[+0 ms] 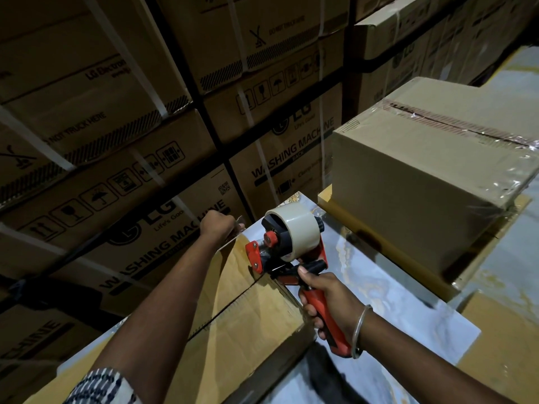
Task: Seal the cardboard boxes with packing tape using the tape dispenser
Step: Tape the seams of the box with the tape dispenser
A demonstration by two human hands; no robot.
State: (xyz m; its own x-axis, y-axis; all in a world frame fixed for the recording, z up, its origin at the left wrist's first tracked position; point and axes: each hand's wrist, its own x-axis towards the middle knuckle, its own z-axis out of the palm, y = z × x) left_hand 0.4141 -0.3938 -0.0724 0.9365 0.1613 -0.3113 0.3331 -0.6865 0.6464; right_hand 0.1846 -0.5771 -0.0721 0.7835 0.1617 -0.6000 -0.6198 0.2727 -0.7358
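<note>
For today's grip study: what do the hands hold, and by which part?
The right hand grips the tape dispenser by its red handle. The left hand grips the far edge of the cardboard box.

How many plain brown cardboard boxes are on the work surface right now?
2: the untaped plain brown cardboard box under both hands, and the taped box to its right. Others may lie out of frame.

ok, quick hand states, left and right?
Left hand: curled, pinching the tape end at the box far edge.
Right hand: gripping the tape dispenser handle.
</note>
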